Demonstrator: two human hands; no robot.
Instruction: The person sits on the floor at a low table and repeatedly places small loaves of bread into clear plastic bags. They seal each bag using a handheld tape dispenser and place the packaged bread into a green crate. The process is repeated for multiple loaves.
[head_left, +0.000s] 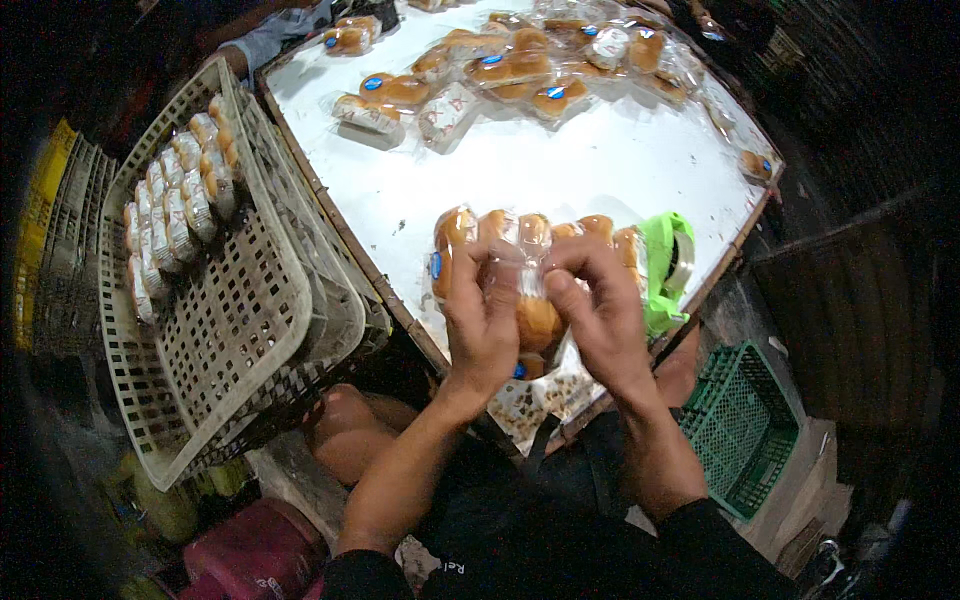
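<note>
Close to the table's near edge, my left hand (480,325) and my right hand (600,315) face each other, fingers bent. Between them is a golden bread bun in clear plastic wrap (540,325); both hands pinch the wrap's upper part, and my fingers hide some of it. Just beyond my hands stands a row of wrapped buns (457,228). A bright green tape dispenser (658,262) sits at the right end of that row. Partly covered below the held bun is another bun with a blue sticker (530,367).
Many wrapped buns (510,68) lie across the white table's (480,170) far side. At left, a pale plastic crate (270,300) holds rows of wrapped buns (175,200). A green crate (745,430) is low at right. A person's sleeve (270,45) shows at far left.
</note>
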